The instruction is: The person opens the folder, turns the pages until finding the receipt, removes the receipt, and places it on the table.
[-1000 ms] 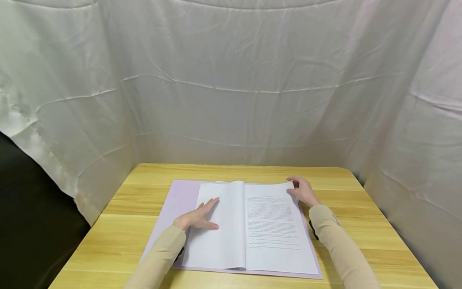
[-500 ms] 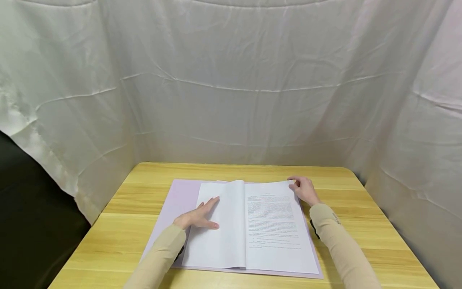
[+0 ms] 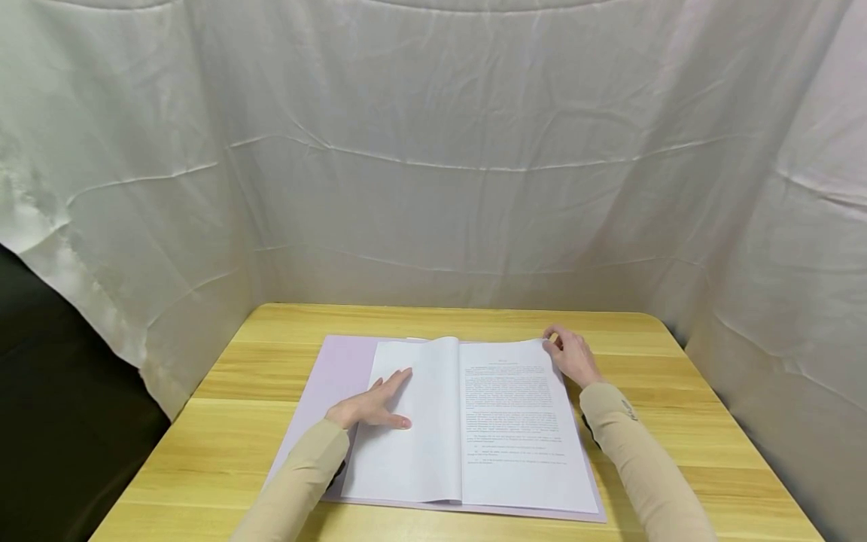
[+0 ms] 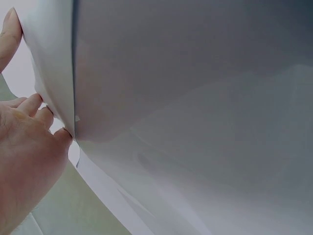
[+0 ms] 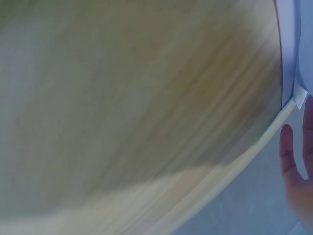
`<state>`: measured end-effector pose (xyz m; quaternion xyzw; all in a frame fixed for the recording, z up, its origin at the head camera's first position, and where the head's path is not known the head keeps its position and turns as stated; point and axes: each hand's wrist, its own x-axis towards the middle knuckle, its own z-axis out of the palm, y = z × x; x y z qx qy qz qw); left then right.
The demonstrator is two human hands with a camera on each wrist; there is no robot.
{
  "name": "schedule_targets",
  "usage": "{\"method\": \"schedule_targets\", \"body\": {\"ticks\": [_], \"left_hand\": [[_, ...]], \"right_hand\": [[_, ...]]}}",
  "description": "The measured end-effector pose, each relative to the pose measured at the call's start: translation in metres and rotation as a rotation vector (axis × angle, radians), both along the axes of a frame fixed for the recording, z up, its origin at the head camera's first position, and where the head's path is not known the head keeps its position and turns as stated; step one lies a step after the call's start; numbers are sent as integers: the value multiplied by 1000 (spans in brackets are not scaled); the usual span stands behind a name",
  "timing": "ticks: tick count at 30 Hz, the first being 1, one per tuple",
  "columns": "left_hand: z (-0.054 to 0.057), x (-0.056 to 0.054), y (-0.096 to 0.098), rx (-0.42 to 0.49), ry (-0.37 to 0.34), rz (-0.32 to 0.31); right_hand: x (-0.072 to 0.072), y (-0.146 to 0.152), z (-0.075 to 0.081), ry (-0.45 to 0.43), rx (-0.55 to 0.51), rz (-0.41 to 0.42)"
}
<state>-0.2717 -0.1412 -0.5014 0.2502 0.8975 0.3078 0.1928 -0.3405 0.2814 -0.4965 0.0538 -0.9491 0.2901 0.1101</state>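
A lilac folder point(image 3: 345, 354) lies spread on the wooden table with a set of white pages inside it. The left page point(image 3: 406, 467) is blank and bulges up towards the middle fold; the right page point(image 3: 508, 482) carries printed text. My left hand point(image 3: 369, 410) rests on the blank page with fingers and thumb spread, and in the left wrist view its fingertips touch the paper. At the far right corner of the printed page my right hand point(image 3: 572, 357) pinches the corner between thumb and fingers, the page's top edge curving up there. In the right wrist view, two fingers point(image 5: 287, 147) show near that corner.
Around the folder is the light wooden table point(image 3: 217, 429), with rounded far corners. A pale grey curtain point(image 3: 474, 226) hangs behind it and along both sides. Dark cloth point(image 3: 61, 406) shows at the left.
My right hand's fingers have drawn together at the page corner and shifted slightly to the right. That corner has risen a little. My left hand stays in place.
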Motion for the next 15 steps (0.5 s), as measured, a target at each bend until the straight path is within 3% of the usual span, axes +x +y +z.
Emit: {"method": "schedule_targets", "body": {"ticks": [10, 15], "left_hand": [[1, 0, 0, 1, -4, -1], [1, 0, 0, 6, -8, 0]], "right_hand": [[1, -6, 2, -26, 13, -59], [0, -6, 1, 8, 16, -48]]}}
